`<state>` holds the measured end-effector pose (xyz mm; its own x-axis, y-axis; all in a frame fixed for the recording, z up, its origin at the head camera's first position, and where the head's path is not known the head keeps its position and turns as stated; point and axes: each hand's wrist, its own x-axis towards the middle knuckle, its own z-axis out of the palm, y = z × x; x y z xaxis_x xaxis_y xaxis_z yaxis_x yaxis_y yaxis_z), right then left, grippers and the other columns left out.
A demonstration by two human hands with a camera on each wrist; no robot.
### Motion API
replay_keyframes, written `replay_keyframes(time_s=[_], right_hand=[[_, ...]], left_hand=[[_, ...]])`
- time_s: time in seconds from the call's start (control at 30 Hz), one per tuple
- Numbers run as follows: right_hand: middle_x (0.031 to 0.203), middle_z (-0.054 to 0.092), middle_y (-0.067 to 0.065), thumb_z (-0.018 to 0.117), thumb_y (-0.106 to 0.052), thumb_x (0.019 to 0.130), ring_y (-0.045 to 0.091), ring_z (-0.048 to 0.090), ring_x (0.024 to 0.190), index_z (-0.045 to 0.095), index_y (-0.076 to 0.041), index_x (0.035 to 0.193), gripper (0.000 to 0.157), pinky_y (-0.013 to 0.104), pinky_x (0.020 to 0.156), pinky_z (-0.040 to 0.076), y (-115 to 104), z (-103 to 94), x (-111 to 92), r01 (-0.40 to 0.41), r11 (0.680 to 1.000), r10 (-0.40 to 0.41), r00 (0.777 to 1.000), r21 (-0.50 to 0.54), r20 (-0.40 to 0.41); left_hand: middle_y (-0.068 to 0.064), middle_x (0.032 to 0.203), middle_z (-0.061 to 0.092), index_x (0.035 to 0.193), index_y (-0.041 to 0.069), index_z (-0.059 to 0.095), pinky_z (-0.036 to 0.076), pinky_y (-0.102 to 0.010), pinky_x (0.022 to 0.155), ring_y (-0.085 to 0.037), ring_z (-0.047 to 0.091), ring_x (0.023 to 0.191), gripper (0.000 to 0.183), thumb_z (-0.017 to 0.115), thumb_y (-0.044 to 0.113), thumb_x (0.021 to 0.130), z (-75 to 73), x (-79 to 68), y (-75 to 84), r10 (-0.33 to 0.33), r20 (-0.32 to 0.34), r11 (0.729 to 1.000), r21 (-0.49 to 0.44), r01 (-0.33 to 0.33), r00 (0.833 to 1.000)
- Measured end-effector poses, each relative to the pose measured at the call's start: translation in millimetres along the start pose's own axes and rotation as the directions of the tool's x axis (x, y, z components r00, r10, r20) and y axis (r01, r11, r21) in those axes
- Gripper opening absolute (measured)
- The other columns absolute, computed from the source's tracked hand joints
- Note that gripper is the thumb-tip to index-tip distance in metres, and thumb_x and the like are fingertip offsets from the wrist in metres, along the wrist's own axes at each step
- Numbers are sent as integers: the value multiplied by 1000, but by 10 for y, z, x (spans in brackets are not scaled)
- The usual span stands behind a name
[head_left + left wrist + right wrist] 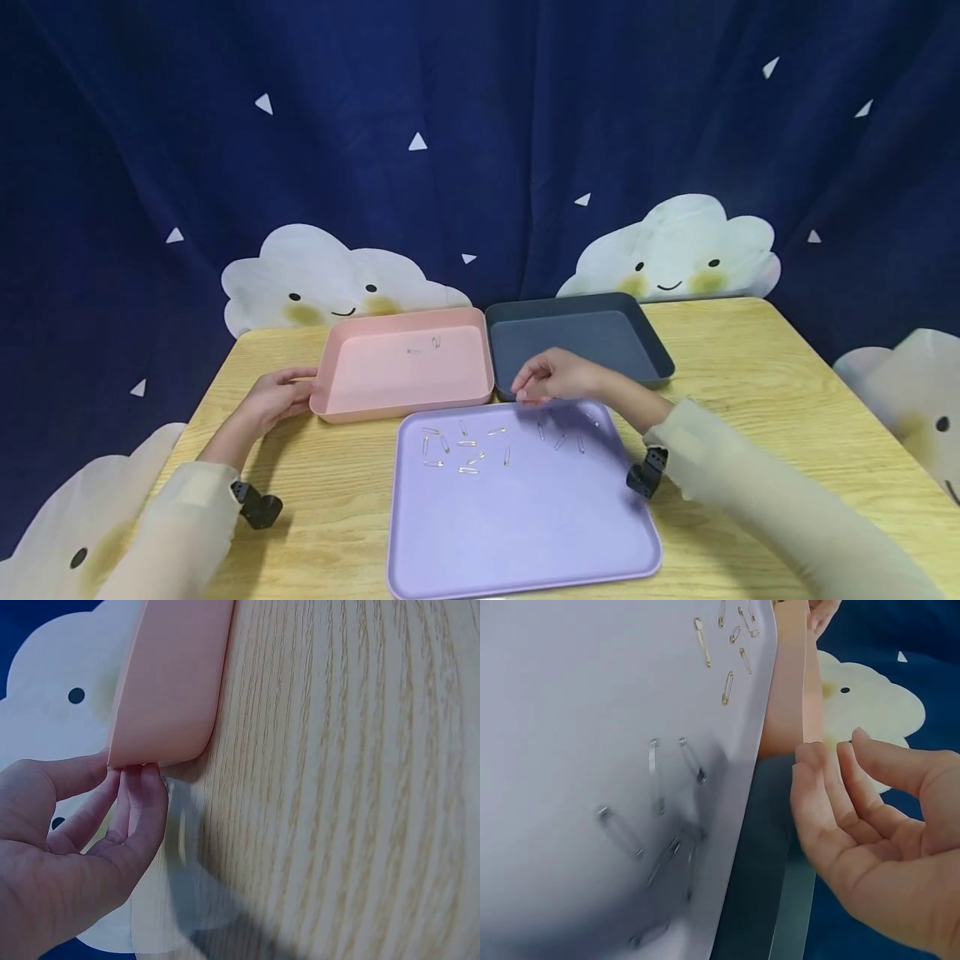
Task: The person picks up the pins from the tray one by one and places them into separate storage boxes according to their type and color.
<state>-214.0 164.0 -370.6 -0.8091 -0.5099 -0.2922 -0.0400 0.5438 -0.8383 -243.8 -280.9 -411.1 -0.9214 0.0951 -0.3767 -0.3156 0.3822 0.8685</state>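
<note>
Pinching the pink tray [405,414] at its left rim, the left hand [273,398] is paired with a right hand [555,377] near the dark tray [570,333], its fingers bent and slightly parted from the thumb, nothing visible between them. Gold pins [467,443] and silver pins [655,776] lie on the lilac tray [525,525], with two more pins [436,342] inside the pink one. Probably light, stiff and slippery, each is best taken across its wire sides, near mid-length.

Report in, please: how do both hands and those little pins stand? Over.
Left hand touching pink tray. Right hand by dark tray, no pin visible. Gold safety pins and silver ones on purple tray, two more in pink. Nothing visibly blocking.
</note>
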Motion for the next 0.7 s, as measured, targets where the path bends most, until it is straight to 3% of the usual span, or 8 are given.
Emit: replay_keyframes(time_s=[0.13, 0.33, 0.53, 0.7], right_hand=[[89, 72, 18, 67, -9, 88, 18, 69, 79, 66, 9, 104, 24, 38, 78, 60, 129, -19, -171, -9, 1000, 10, 1000, -24, 1], [82, 72, 13, 69, -7, 85, 14, 66, 73, 68, 6, 98, 18, 34, 73, 59, 276, -32, -385, -61, 995, 61, 998, -79, -1], [70, 69, 10, 71, -4, 80, 12, 62, 62, 69, 1, 86, 8, 30, 62, 57, 368, -30, -560, -107, 982, 100, 994, -156, -54], [63, 67, 7, 74, -4, 77, 9, 60, 55, 69, -1, 77, 6, 24, 55, 54, 423, -12, -590, -111, 959, 84, 990, -261, -110]], left_hand=[[-26, 140, 45, 145, -6, 32, 56, -18, 81, 4, 61, 85, 58, 55, 16, 97, 9, 0, -32, -11, -7, 1000, 14, 11, 1000], [-22, 134, 52, 145, -6, 33, 56, -18, 81, 3, 62, 85, 58, 55, 16, 96, 12, -10, -41, -16, -11, 1000, 9, 16, 1000], [-10, 121, 60, 144, -7, 33, 55, -17, 80, 4, 61, 84, 55, 53, 15, 97, 1, -3, -14, 3, 3, 1000, 15, -3, 1000], [-22, 136, 50, 145, -5, 34, 56, -17, 81, 3, 60, 86, 57, 54, 18, 97, -11, 4, 10, -13, -9, 999, 37, 13, 1000]])
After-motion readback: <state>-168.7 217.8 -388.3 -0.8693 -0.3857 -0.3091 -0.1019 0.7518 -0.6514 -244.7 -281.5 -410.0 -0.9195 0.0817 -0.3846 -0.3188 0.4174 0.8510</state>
